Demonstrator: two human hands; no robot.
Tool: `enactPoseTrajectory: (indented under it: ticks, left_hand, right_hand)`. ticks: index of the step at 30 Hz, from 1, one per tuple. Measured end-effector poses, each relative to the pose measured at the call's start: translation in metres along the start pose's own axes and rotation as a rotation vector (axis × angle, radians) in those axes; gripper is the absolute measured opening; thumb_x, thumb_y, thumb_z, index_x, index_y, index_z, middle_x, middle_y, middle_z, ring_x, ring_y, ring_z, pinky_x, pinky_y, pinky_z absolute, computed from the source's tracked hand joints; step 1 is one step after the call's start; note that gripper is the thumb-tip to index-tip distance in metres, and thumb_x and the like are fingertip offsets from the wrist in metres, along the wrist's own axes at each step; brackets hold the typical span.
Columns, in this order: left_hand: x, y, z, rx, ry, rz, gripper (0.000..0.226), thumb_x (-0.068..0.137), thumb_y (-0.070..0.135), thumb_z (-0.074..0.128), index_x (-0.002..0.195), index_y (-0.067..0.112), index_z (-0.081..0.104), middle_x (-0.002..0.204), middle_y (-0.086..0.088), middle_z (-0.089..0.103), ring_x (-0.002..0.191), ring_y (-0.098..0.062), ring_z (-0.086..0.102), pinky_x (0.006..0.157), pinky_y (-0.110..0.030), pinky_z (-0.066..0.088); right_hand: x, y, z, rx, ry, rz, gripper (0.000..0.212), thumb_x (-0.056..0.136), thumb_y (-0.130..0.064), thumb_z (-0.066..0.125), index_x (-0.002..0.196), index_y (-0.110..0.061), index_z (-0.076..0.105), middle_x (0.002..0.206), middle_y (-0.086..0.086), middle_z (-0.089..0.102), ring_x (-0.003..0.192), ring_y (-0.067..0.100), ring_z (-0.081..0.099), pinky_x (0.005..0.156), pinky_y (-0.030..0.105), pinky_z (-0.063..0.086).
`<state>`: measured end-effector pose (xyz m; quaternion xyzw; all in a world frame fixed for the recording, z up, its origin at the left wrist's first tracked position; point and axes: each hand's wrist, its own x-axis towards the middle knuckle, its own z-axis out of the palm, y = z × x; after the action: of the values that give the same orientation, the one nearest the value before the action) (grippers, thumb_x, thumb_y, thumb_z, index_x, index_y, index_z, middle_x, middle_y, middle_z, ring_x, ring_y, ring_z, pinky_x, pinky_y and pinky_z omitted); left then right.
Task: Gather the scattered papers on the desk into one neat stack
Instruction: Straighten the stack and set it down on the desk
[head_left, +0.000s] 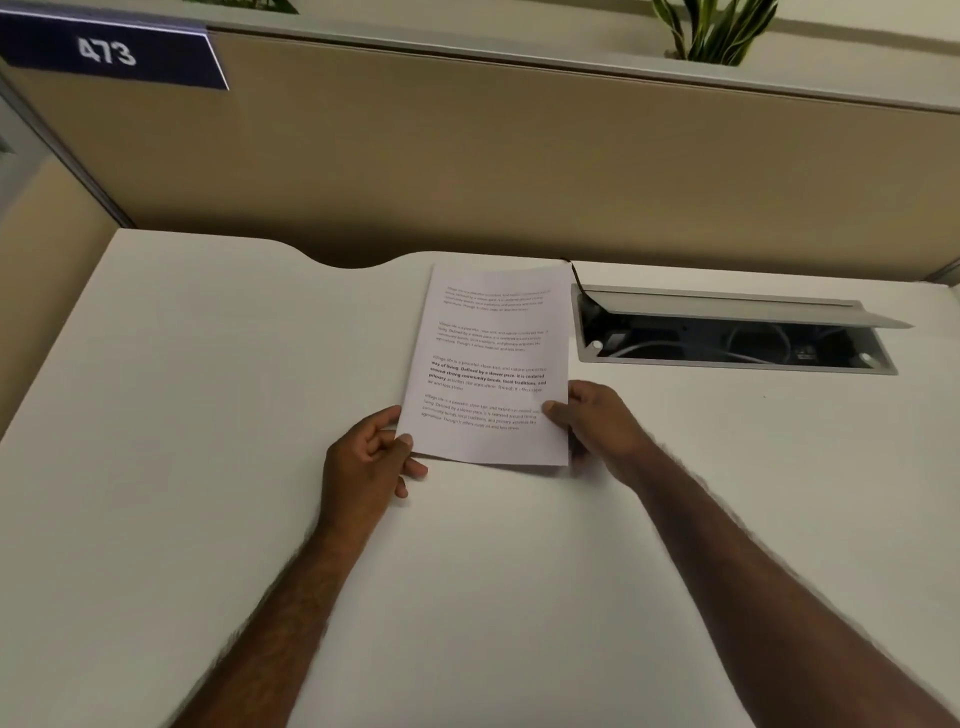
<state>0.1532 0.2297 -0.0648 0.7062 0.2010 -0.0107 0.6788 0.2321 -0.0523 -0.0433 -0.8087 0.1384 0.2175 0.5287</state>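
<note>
Papers (491, 364) gathered in one stack; none loose on the desk (208, 389). Left hand (366, 465) and right hand (597, 423) pinch its lower corners. Likely only squaring and laying down left.

Printed papers (491, 366) gathered in one stack — left hand (363, 462) and right hand (597, 426) pinch its near corners. Near edge lifted off white surface (208, 389); open cable tray (732, 332) just right.

I see one stack of papers (493, 364), one worktop (208, 415) and one open cable tray (727, 332). There is one plant (711, 31), one number sign (109, 52), and my two hands.
</note>
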Motion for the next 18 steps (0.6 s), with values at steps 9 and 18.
enactPoseTrajectory:
  ticks: [9,18]
  left_hand:
    - [0.026,0.001,0.004,0.015,0.016,-0.001,0.034,0.096,0.001,0.068,0.122,0.022,0.068,0.081,-0.003,0.082,0.058,-0.024,0.076,0.041,-0.024,0.049]
    - [0.029,0.0,0.004,0.08,0.009,-0.015,0.029,0.095,0.003,0.069,0.121,0.018,0.069,0.074,0.002,0.081,0.056,-0.02,0.076,0.04,-0.022,0.049]
  right_hand:
    - [0.032,-0.021,-0.005,-0.023,-0.013,0.032,0.015,0.099,-0.013,0.068,0.109,-0.017,0.079,0.073,-0.013,0.083,0.047,0.008,0.072,0.037,0.021,0.048]
    - [0.036,-0.032,-0.011,-0.065,-0.051,0.084,0.009,0.1,-0.016,0.07,0.094,-0.01,0.069,0.102,0.016,0.082,0.068,0.028,0.073,0.049,0.031,0.053]
